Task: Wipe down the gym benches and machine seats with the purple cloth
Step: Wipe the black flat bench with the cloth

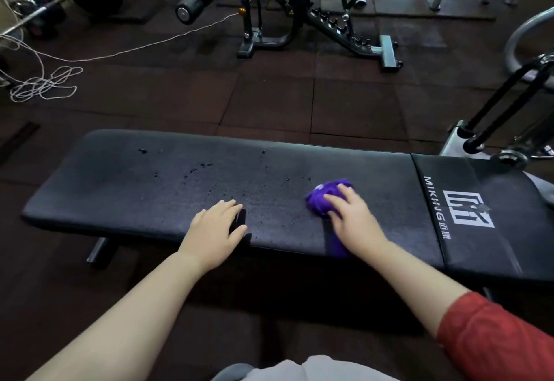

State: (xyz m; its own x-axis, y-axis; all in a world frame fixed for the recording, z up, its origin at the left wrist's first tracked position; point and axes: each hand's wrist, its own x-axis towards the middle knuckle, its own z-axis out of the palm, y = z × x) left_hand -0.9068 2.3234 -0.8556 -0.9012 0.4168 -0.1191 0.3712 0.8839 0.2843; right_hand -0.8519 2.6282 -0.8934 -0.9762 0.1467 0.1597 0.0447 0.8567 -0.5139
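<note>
Right grip (356, 221), fingers straight, presses the bunched purple cloth (325, 198) onto the long black padded bench (120, 189); left of the cloth, left grip (215, 224) rests flat among water droplets (198, 168).

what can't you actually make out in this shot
Head view only.
- Small dark thing at the left hand: mostly covered, object or shadow unclear.
- Purple cloth: middle hidden under the right hand, motion-blurred.
- Black padded flat bench: right end cut off by the frame edge.
- Small white characters by the logo: too small.
</note>
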